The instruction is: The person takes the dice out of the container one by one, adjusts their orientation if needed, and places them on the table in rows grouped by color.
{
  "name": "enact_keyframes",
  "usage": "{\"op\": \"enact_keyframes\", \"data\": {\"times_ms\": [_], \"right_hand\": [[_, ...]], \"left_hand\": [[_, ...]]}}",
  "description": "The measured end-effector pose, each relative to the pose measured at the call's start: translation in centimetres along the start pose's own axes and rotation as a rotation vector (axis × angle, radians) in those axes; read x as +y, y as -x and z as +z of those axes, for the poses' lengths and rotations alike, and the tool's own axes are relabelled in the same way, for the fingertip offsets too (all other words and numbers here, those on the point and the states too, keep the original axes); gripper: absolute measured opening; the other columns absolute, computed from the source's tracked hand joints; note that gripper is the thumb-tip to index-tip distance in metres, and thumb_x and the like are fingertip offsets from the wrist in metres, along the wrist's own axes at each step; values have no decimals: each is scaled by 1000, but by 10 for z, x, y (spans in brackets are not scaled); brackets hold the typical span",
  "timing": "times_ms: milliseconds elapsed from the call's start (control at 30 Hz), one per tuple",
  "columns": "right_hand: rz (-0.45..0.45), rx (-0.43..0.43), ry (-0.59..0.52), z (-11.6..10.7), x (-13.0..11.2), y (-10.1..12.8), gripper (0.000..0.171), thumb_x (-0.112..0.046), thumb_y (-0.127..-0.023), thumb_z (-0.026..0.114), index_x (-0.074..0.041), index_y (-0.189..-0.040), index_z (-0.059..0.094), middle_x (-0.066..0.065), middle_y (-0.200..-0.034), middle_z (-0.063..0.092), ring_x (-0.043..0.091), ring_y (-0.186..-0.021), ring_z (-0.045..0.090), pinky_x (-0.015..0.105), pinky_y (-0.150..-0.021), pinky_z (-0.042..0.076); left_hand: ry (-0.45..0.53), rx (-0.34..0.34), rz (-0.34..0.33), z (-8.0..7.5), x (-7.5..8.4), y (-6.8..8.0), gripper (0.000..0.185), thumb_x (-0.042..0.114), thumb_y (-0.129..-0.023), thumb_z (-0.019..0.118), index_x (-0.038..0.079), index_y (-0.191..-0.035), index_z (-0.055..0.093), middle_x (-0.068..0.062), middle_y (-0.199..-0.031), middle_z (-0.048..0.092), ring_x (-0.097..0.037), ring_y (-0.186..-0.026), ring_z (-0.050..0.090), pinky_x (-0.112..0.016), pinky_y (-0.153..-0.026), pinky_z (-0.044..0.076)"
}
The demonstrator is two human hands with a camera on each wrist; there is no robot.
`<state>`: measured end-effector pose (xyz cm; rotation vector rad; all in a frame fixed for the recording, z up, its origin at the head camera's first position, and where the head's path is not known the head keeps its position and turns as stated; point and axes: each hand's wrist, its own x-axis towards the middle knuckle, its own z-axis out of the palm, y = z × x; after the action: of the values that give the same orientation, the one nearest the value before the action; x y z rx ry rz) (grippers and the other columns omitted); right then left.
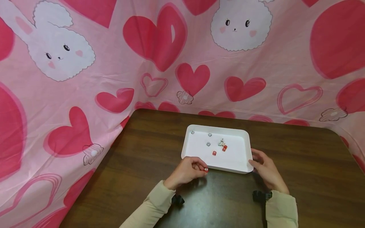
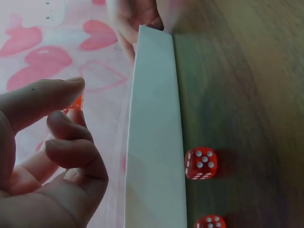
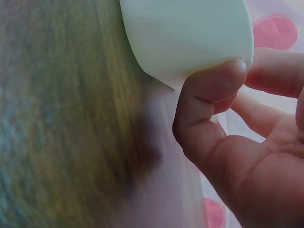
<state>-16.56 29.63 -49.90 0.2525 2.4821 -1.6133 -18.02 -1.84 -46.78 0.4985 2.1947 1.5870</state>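
Observation:
A white tray (image 1: 242, 166) lies in the middle of the brown table (image 1: 299, 164). Inside it are two red dice (image 1: 214, 153) and several pale dice (image 1: 208, 144). My left hand (image 1: 203, 167) sits at the tray's near left edge and pinches a small red die (image 1: 206, 170) between thumb and forefinger. In the left wrist view that pinched red die (image 2: 76, 102) shows behind the fingertips, beside the tray wall (image 2: 154, 142). My right hand (image 1: 253, 160) grips the tray's near right corner (image 3: 190, 33), thumb (image 3: 213, 90) on its outer wall.
Two more red dice (image 2: 201, 164) lie on the table against the tray's near wall in the left wrist view. A pink cloth (image 1: 114, 69) with hearts and bunnies hangs behind and drapes past the table's left edge.

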Motion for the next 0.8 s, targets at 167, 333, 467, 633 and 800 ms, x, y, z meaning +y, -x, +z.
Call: {"op": "enact_keyframes", "data": {"times_ms": [167,333,467,633,800], "right_hand": [[-4,3,2,0,0,0,62,-24,-100,53,-3,-151,25,27,-139,39,33,-113,47,31,-82,52],[-5,5,1,0,0,0,62,-24,-99,53,-2,-150,25,27,-138,39,33,-112,47,29,-80,51],[-1,5,0,0,0,0,62,-24,-99,53,-2,-150,25,27,-139,39,33,-113,47,30,-81,52],[3,4,-2,0,0,0,62,-24,-99,53,-2,-150,25,27,-139,39,33,-113,47,31,-82,52],[2,6,-2,1,0,0,62,-24,-99,53,-2,-150,25,27,-139,39,33,-113,47,30,-81,52]], "left_hand": [[-55,7,28,4,-1,1,7,1,-78,75,4,-83,71,1,-68,63,-4,-55,52,-16,-52,40],[-115,5,21,6,-4,2,6,4,-79,75,7,-83,72,2,-68,64,-3,-53,52,-17,-51,40],[-169,15,19,9,-5,3,6,6,-78,76,7,-82,72,1,-69,65,-3,-52,52,-18,-50,41],[-226,42,28,12,-8,3,7,6,-76,77,7,-80,71,1,-67,64,-3,-50,51,-19,-48,41],[-267,57,32,15,-11,2,8,5,-76,77,8,-79,71,2,-66,65,-1,-49,51,-18,-47,40]]}}
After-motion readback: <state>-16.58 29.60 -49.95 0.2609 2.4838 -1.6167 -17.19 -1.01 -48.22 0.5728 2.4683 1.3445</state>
